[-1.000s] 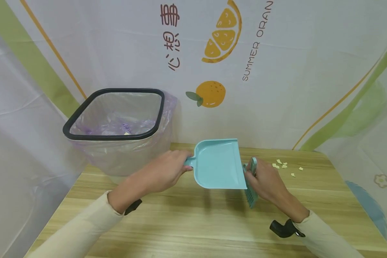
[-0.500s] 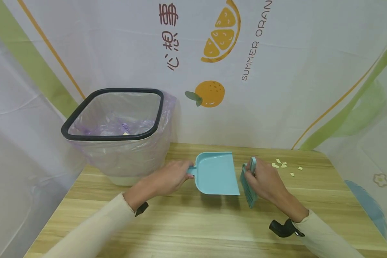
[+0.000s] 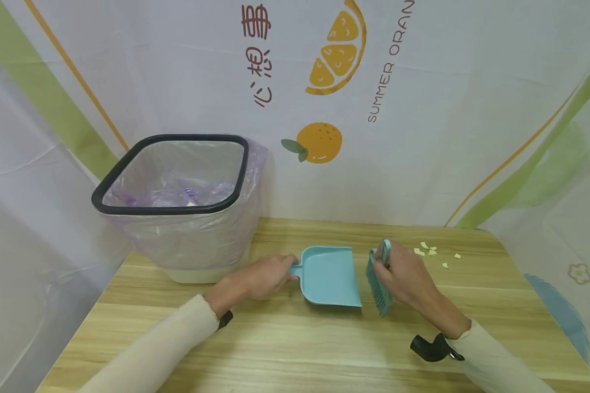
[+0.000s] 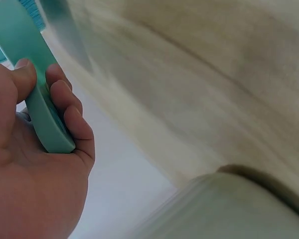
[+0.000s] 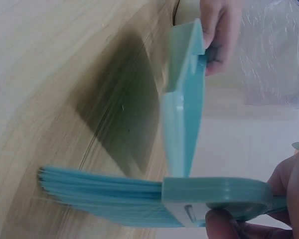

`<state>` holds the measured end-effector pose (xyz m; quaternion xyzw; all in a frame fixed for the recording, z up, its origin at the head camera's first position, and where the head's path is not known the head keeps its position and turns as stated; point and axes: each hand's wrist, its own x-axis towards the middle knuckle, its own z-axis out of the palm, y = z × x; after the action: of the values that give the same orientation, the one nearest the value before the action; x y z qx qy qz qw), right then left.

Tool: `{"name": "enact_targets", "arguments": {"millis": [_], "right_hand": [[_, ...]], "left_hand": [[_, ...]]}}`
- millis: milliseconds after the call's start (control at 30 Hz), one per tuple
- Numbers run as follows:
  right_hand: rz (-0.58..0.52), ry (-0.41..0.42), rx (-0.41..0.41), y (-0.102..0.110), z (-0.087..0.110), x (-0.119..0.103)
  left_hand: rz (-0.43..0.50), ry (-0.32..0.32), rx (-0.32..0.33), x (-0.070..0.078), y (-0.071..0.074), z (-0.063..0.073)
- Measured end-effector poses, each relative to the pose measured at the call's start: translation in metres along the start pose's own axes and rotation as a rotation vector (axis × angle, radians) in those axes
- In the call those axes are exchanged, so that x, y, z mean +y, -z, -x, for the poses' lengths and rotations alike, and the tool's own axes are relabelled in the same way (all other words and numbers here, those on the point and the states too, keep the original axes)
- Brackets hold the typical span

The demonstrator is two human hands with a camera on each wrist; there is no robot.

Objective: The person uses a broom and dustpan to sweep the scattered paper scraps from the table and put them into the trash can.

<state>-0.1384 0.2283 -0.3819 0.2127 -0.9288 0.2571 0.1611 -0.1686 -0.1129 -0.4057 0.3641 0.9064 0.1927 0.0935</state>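
Note:
My left hand (image 3: pixel 267 277) grips the handle of a light blue dustpan (image 3: pixel 328 277), its wide edge facing right. In the right wrist view the dustpan (image 5: pixel 183 109) hovers over the wood, with its shadow below. The left wrist view has my fingers curled round the handle (image 4: pixel 47 114). Just right of the pan, my right hand (image 3: pixel 407 271) holds a teal hand brush (image 3: pixel 381 289) by its handle, bristles down. Those bristles (image 5: pixel 104 194) reach the tabletop in the right wrist view. Pale scraps (image 3: pixel 425 250) lie scattered beyond my right hand.
A bin (image 3: pixel 204 240) with a black rim and clear purplish liner stands at the back left of the wooden table (image 3: pixel 295 349); a pale scrap and purple wrapping show inside. A white curtain (image 3: pixel 423 164) printed with oranges hangs behind the table.
My left hand has lowered the dustpan toward the table and drawn it slightly away from the brush. The right hand and brush have stayed nearly still.

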Motion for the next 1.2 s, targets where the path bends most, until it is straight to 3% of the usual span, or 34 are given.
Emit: {"name": "enact_targets", "arguments": {"millis": [167, 867, 1200], "right_hand": [[0.001, -0.008, -0.007, -0.001, 0.000, 0.001], [0.010, 0.016, 0.001, -0.001, 0.000, 0.001], [0.015, -0.036, -0.046, 0.015, -0.003, 0.007]], "left_hand": [[-0.012, 0.011, -0.033, -0.003, -0.006, -0.002], [-0.068, -0.016, -0.036, -0.009, -0.010, -0.003], [-0.151, -0.068, -0.020, -0.009, -0.007, -0.005]]}}
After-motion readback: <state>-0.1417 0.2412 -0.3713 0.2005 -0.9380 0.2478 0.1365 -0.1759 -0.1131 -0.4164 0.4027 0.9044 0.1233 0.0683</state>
